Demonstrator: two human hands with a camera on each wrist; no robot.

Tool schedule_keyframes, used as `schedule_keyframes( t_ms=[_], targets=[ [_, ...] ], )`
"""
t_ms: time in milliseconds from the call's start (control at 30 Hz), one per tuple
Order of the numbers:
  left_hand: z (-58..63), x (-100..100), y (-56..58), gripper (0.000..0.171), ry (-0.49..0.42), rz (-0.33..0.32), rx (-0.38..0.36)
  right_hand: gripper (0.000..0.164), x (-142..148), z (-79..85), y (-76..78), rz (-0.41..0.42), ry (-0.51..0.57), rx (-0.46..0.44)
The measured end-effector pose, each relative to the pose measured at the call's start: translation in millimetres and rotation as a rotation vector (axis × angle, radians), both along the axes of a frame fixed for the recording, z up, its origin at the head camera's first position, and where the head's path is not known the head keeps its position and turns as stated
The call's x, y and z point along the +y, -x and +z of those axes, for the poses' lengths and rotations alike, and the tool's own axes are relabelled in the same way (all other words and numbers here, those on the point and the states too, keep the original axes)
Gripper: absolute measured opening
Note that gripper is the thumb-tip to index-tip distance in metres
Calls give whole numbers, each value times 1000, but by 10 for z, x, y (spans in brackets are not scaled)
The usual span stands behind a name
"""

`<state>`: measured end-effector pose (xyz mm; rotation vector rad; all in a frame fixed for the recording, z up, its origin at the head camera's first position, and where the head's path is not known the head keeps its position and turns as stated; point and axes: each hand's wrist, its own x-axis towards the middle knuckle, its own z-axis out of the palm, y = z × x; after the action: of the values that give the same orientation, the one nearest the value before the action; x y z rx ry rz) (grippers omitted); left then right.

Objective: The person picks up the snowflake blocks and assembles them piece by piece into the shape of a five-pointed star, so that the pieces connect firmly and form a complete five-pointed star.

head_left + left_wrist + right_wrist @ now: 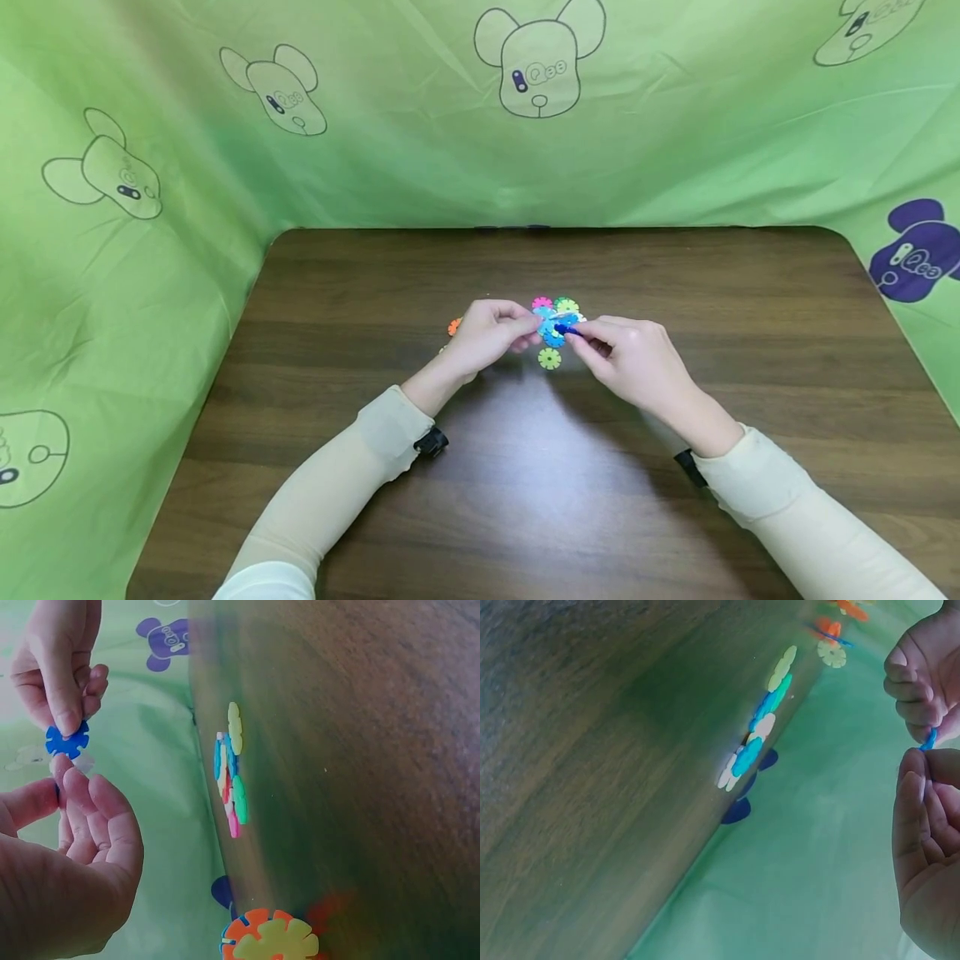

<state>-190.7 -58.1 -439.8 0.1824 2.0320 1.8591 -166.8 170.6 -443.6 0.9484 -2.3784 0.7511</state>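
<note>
Both hands are raised close together over the table. My right hand [637,358] pinches a dark blue notched plastic disc [67,741] between thumb and fingers, its slotted edge pointing toward the other hand. Opposite it, my left hand [487,337] pinches a small piece mostly hidden by its fingertips; a pale notched disc [84,763] shows just past them, meeting the lower edge of the blue disc in the left wrist view. Beneath the hands lies a loose cluster of notched discs, among them a pink disc [542,303] and a yellow-green disc [550,359].
Left of the cluster, partly behind my left hand, more discs lie grouped, including an orange disc [453,327] and a yellow one [277,939]. The brown wooden table [360,275] meets a green printed cloth [405,150] at its back and sides.
</note>
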Motion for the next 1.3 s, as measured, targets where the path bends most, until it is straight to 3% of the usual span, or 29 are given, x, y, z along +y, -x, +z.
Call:
schedule_keyframes(
  t_ms=[467, 600, 667, 733, 833, 933, 1033, 1300],
  targets=[
    [-35, 7, -36, 14, 29, -33, -11, 4, -48, -70, -24, 57, 15, 73],
    [-75, 32, -60, 14, 13, -23, -32, 36, -64, -104, -37, 73, 29, 79],
    [-86, 43, -77, 14, 8, -16, -32, 42, -75, -112, -41, 78, 35, 87],
    [-90, 47, -91, 14, 9, -6, -26, 42, -90, -112, -38, 79, 41, 95],
    [-80, 13, -103, 15, 10, 0, -18, 23, -107, -94, -32, 82, 36, 87],
    [-82, -46, -109, 16, 14, -6, -38, 10, -103, -82, -13, 106, 17, 28],
    [-98, -118, -117, 16, 42, -24, -67, 18, -32, -85, 21, 112, -18, -72],
    [-154, -397, -152, 21, 274, -118, -68, 17, 273, -117, 295, -25, -167, -271]
  ],
)
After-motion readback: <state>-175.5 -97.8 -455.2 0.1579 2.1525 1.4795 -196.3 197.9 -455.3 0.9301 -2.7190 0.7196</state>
